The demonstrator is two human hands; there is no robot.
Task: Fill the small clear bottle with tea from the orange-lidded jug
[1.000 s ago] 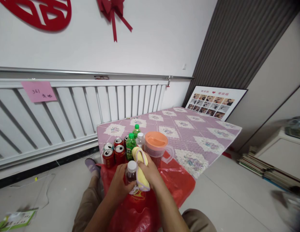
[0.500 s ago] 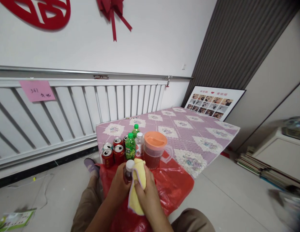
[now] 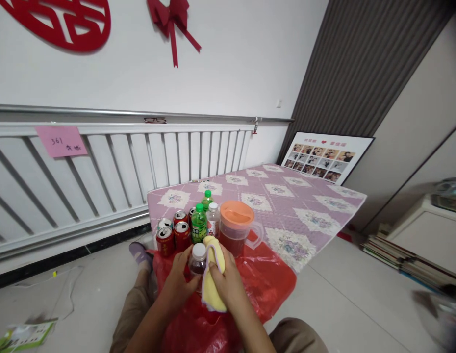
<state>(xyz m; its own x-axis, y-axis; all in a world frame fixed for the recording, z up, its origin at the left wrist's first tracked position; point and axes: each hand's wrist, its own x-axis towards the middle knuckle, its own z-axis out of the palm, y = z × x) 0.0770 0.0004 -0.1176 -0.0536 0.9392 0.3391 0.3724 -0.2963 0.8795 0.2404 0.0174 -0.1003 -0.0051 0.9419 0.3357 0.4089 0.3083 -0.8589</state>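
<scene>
A clear plastic bottle (image 3: 197, 267) with a white cap and dark contents stands in front of me. My left hand (image 3: 180, 282) is round its left side, thumb and fingers against it. My right hand (image 3: 226, 277) grips a folded yellow cloth (image 3: 212, 289) with a purple edge, close against the bottle's right side. Just beyond stand a green-capped bottle (image 3: 199, 225), a white-capped bottle (image 3: 213, 218) and a clear pitcher (image 3: 231, 240) with an orange lid. Several opened drink cans (image 3: 182, 235) stand to the left.
Red plastic sheeting (image 3: 266, 282) covers the near end of a surface with a purple quilted floral cover (image 3: 305, 191). A white radiator (image 3: 117, 166) runs along the wall at the left. At the far end leans a photo board (image 3: 327, 157).
My left hand's fingers have loosened and spread along the bottle, showing more of it. The yellow cloth has shifted slightly right and up in my right hand. The view has tilted a little.
</scene>
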